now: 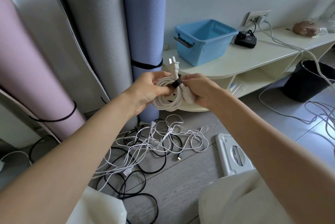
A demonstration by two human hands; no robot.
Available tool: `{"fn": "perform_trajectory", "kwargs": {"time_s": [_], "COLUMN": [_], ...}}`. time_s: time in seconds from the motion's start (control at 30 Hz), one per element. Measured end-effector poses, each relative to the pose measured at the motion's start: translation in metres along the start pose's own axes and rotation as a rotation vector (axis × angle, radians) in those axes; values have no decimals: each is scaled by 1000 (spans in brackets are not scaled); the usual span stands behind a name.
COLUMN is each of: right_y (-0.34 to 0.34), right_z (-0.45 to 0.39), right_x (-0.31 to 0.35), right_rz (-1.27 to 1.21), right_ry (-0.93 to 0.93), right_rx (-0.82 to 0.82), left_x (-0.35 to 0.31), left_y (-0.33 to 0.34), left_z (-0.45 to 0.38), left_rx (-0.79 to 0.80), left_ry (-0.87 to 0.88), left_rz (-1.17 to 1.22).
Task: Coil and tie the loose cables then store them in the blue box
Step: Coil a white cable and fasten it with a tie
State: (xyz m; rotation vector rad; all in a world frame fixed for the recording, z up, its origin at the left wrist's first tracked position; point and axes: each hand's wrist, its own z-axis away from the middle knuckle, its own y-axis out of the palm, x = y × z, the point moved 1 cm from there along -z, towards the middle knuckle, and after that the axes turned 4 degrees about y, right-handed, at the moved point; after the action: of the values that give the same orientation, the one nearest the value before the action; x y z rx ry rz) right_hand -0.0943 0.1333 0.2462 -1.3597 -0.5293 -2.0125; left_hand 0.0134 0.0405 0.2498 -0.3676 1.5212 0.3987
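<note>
Now both hands raised, left hand [146,93], right hand [201,89] gripping coiled white cable [166,103]

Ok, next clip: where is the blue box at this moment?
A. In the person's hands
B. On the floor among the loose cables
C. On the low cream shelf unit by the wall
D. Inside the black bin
C: the blue box stands open on top of the low cream shelf unit, while both hands hold the coiled white cable.

We cannot see the coiled white cable [167,103] whole: both hands cover its sides. The black tie [176,84] is partly hidden, perhaps not fully wrapped. The pink mat [27,71] and the grey cables [324,115] run off frame.
</note>
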Motion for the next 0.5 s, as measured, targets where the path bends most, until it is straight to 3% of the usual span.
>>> {"fn": "perform_trajectory", "kwargs": {"time_s": [0.13, 0.27, 0.5], "right_y": [-4, 3, -9], "right_z": [3, -1, 9], "right_x": [4, 5, 9], "right_rz": [293, 507, 180], "right_ry": [-127, -221, 5], "right_rx": [-116, -166, -11], "left_x": [-2, -2, -3], "left_y": [0, 5, 2], "left_z": [5, 5, 4], "left_rx": [142, 67, 187], "left_ry": [-118, -75, 60], "left_rz": [23, -26, -92]}}
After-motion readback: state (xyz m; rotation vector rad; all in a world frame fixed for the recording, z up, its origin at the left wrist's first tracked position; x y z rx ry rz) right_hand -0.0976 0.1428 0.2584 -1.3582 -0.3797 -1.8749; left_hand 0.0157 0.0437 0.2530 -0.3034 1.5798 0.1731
